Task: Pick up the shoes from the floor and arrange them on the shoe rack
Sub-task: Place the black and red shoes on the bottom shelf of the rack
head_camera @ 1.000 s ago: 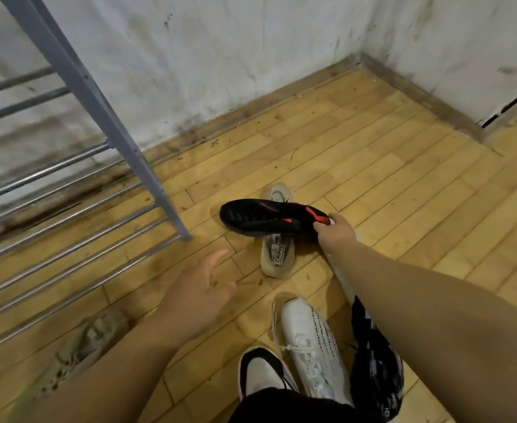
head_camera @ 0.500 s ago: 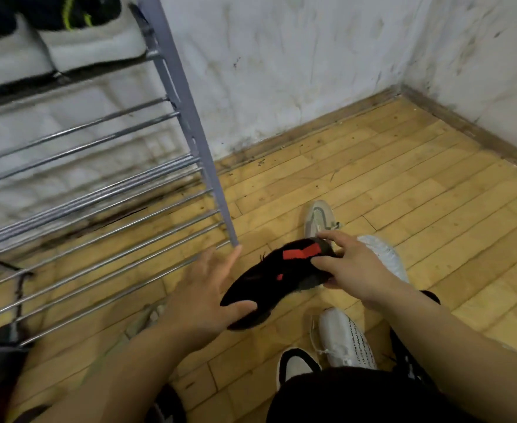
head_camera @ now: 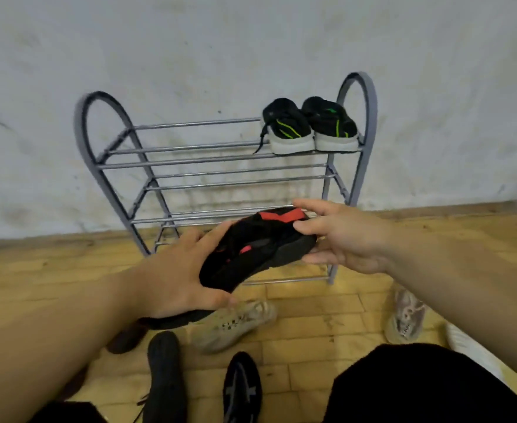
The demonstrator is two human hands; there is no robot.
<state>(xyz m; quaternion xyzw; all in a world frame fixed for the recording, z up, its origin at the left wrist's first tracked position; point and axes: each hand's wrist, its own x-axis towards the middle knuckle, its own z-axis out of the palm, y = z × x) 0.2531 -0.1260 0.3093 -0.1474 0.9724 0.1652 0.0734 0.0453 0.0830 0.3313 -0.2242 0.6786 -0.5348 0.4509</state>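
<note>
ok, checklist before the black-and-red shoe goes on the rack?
1. Grip on black shoe with red patches: ok, left hand at toe, right hand at heel.
2. Space on grey metal tube rack's top shelf: ok, black-and-green white-soled pair sits at its right end only.
3. Middle shelf free: ok.
4. Lower shelves: cannot tell, shoe hides part.
5. Shoe level: not ok, toe tilted down.

The white shoe [head_camera: 464,343] at right is half hidden, seemingly behind a dark knee [head_camera: 418,389]
</note>
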